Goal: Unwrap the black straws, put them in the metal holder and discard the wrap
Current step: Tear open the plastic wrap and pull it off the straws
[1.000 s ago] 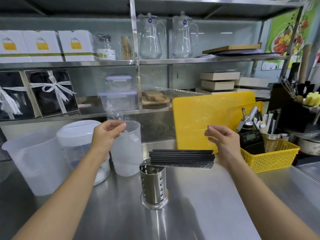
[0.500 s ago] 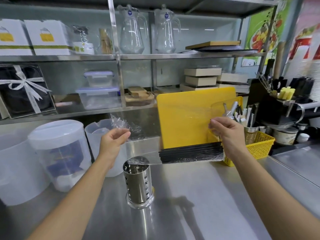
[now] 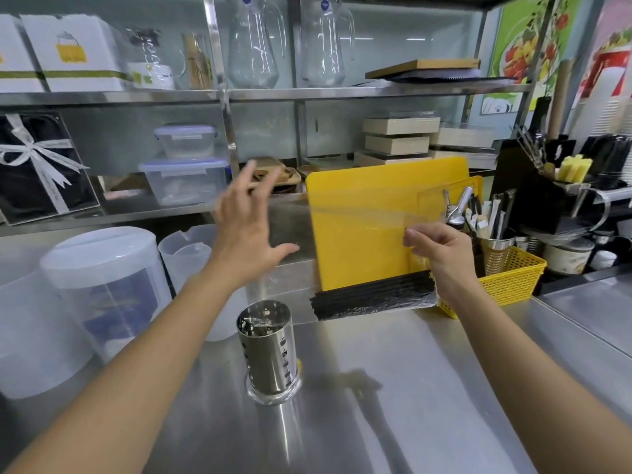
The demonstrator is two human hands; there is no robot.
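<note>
Wrap (image 3: 362, 217) partly off; right hand (image 3: 441, 254) pinches it, left hand (image 3: 246, 234) spread, empty. Straws (image 3: 372, 299) bundled at 2 o'clock of empty holder (image 3: 266, 347).

Open steel counter (image 3: 393, 388) lies before me, bare around the metal holder (image 3: 268, 350), whose open mouth is partly draped by clear wrap (image 3: 290, 302). The tubs (image 3: 102, 292) crowd my left; the yellow board (image 3: 362, 230) and basket (image 3: 506, 282) wall off the right rear. The straws (image 3: 372, 299) lie across the board's foot, hemming in my right hand (image 3: 441, 254).
</note>
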